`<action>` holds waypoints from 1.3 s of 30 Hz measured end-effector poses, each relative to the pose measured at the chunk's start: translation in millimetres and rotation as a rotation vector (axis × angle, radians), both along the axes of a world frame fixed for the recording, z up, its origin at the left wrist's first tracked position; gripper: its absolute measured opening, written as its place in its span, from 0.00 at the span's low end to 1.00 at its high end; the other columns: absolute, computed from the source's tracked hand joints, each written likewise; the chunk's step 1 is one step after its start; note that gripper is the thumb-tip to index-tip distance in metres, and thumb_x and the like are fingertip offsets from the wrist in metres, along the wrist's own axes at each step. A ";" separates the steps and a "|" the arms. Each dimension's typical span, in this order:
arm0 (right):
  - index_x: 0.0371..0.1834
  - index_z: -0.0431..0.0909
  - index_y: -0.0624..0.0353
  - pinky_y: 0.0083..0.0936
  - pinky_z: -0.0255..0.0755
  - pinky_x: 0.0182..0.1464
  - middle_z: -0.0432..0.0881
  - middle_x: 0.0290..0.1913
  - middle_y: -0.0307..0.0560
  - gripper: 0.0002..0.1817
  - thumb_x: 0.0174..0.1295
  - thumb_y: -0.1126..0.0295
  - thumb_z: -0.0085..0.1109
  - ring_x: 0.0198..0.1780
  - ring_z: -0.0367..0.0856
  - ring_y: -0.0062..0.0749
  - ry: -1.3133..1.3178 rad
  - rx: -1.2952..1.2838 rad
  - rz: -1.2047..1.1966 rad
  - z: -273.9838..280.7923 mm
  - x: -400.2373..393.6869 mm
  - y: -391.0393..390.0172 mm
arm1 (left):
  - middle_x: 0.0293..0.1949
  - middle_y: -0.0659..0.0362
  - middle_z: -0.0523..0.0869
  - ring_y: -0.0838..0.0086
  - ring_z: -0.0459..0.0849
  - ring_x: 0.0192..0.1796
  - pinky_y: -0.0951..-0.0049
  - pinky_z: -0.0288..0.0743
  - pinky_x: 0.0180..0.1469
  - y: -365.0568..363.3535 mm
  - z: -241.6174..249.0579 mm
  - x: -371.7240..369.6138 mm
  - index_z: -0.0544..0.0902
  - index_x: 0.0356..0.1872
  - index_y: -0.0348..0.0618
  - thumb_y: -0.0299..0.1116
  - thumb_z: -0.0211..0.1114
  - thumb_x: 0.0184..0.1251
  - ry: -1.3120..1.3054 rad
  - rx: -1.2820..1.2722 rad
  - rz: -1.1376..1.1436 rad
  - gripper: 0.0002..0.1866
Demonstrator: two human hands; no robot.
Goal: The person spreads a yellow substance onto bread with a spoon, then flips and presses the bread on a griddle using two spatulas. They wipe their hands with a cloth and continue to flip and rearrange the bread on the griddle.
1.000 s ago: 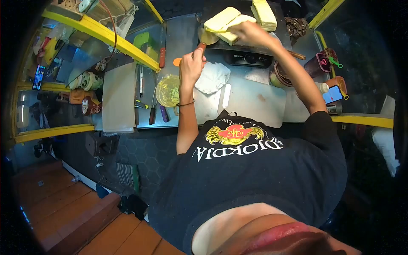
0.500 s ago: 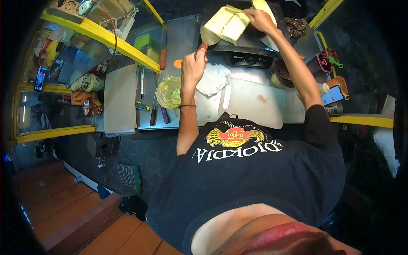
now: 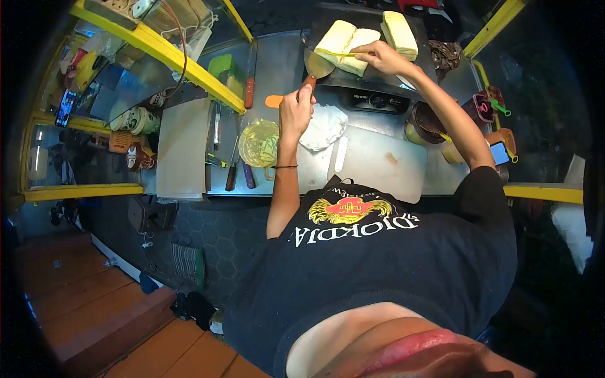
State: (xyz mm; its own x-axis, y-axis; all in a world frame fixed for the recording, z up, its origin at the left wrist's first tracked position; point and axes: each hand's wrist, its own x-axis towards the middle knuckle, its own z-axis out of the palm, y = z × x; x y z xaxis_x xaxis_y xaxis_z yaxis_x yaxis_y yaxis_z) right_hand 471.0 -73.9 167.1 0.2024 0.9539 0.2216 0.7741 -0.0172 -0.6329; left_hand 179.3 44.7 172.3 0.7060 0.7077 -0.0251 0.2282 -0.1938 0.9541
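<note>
My left hand [image 3: 295, 113] is closed round the wooden handle of a metal turner [image 3: 318, 65]. Its broad blade rests at the near left edge of a pale yellow block of bread [image 3: 334, 39], which has a split down its middle. In the fingers of my right hand [image 3: 384, 58] is a thin yellow stick-like utensil [image 3: 353, 54], lying across the front of that bread. A second bread block [image 3: 399, 36] sits to the right, beyond my right hand. Both blocks are on a dark flat griddle [image 3: 416, 63].
The stove front [image 3: 376, 101] faces me below the griddle. Nearer lie a white cloth [image 3: 324, 126], a cutting board [image 3: 384, 157] and a yellowish jug [image 3: 257, 143]. Knives lie left of the jug. Tubs, a lit phone [image 3: 499, 153] and a yellow frame [image 3: 157, 55] border the counter.
My view has shifted, bringing the second block further into view. The split bread appears lower and flatter on the griddle, and my right hand with the yellow utensil has come down toward its near side.
</note>
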 end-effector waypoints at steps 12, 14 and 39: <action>0.54 0.84 0.52 0.44 0.78 0.41 0.86 0.37 0.59 0.17 0.63 0.70 0.57 0.36 0.86 0.54 -0.528 -0.079 -0.162 13.0 -12.8 2.1 | 0.12 0.59 0.73 0.76 0.75 0.17 0.71 0.67 0.23 -13.6 -13.2 1.7 0.78 0.22 0.36 0.50 0.52 0.74 -0.064 -0.062 -0.009 0.27; 0.53 0.84 0.54 0.43 0.79 0.46 0.86 0.39 0.62 0.15 0.64 0.70 0.58 0.42 0.86 0.53 -0.530 -0.063 0.017 9.1 -40.4 -6.0 | 0.12 0.60 0.72 0.76 0.72 0.16 0.73 0.69 0.24 -15.4 -9.5 3.7 0.79 0.25 0.33 0.47 0.51 0.76 -0.079 -0.054 -0.014 0.26; 0.44 0.86 0.59 0.47 0.80 0.46 0.87 0.39 0.62 0.13 0.62 0.71 0.54 0.43 0.87 0.57 -0.749 -0.314 -0.222 21.2 37.1 46.0 | 0.12 0.55 0.76 0.66 0.80 0.17 0.64 0.70 0.26 -50.1 -35.0 8.5 0.80 0.23 0.39 0.48 0.52 0.77 -0.031 0.115 0.049 0.26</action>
